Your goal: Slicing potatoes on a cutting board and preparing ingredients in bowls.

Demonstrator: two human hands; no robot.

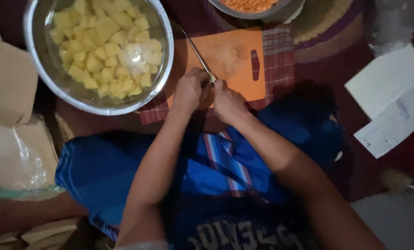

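Note:
My left hand and my right hand meet at the near edge of an orange cutting board. A knife with a thin blade points away over the board toward the upper left; its handle is hidden in my right hand. My left hand is closed beside the blade's base; whether it holds anything there is hidden. A large steel bowl of yellow potato cubes in water stands to the left of the board.
A second bowl with orange contents sits beyond the board. White papers lie at the right. A cardboard box and plastic bag are at the left. My legs in blue cloth fill the foreground.

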